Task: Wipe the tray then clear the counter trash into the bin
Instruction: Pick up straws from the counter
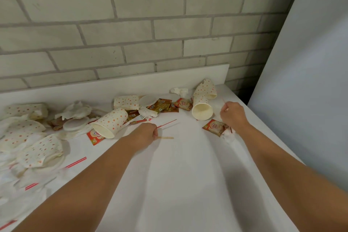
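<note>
Over a white counter (184, 175), two bare arms stretched out toward the far brick wall (131, 24). Left hand (148, 132) closed round the near ends of a thin red straw (167, 123) and a wooden stirrer (166, 137), both poking out to the right, low over the counter. Right hand (232, 114) further right, fingers curled round a thin stick (224, 102), only its far tip showing. Just left of the right wrist, a coffee sachet (213, 127) touching a crumpled tissue (228, 135). Trash strewn along the far and left parts of the counter: a dotted paper cup (111, 121) on its side just left of the left hand, mouth toward the near edge; two more dotted cups (202, 107) on their sides near the right hand; a heap of brown sachets (162, 105) between them; white lids (75, 124), crumpled napkins (75, 109) and flattened cups (40, 150) at far left; red-striped straws (76, 162) nearer the front edge.
</note>
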### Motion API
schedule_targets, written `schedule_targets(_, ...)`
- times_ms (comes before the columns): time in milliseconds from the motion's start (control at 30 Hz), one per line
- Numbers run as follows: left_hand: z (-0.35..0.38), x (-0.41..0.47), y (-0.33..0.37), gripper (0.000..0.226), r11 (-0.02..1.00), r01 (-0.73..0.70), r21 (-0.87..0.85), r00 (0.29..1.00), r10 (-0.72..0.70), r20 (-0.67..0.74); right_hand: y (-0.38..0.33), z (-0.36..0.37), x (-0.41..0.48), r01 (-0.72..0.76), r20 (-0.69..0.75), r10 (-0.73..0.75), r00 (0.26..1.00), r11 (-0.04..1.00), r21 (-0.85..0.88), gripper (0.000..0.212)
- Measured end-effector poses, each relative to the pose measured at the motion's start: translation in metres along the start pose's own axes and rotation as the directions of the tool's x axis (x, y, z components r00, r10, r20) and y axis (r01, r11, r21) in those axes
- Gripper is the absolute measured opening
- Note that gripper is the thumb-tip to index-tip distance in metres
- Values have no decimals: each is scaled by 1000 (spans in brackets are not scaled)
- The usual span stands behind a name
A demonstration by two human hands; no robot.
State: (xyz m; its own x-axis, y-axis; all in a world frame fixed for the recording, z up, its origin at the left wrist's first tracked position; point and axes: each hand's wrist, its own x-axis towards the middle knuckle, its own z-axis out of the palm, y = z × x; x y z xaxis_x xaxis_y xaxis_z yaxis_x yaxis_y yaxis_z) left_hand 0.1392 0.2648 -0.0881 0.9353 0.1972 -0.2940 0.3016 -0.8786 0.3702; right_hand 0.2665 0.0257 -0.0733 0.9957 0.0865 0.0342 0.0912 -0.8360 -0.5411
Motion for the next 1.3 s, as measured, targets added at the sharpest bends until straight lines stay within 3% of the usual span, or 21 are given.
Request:
schedule_targets(67, 5, 0, 4, 10, 998, -21, 58, 999, 19, 33, 15, -2, 5, -103, 106, 121, 987, 982, -159, 21)
schedule_targets(167, 9, -1, 10, 24, 988, -39, 150, 999, 34, 39, 24, -3, 2, -124, 213, 196, 957, 943, -310, 43)
schedule_targets(500, 20, -20, 22, 22, 951, -70, 301, 997, 73, 3, 18, -8, -13, -169, 238, 168, 957, 985, -14, 3)
schedule_targets(667, 23, -30, 28, 26, 973, -4, 233, 999, 15, -45, 4, -26, -23, -116, 139, 89, 986, 974, 194, 32)
schedule_targets(767, 25, -34, 32, 27, 983, -5, 183, 998, 15, -54, -4, -38, -30, -92, 64, 72, 995, 911, 401, 27)
schedule_targets(900, 26, -39, 44, 27, 992, -6, 124, 991, 23, -131, -18, -55, -45, -59, 75, 16, 997, 784, 618, 31)
schedule_targets(1000, 27, -46, 53, 27, 996, -14, 85, 986, 28, -167, -28, -61, -57, -88, 143, -20, 990, 704, 705, 32)
schedule_targets(1100, 29, -56, 57, 25, 1000, -22, 21, 980, 26, -200, -32, -61, -65, -145, 219, -37, 975, 643, 752, 17)
schedule_targets(1300, 30, -86, 50, 27, 987, 62, -149, 965, -98, -245, -41, -39, -87, -249, 391, -128, 911, 585, 772, 5)
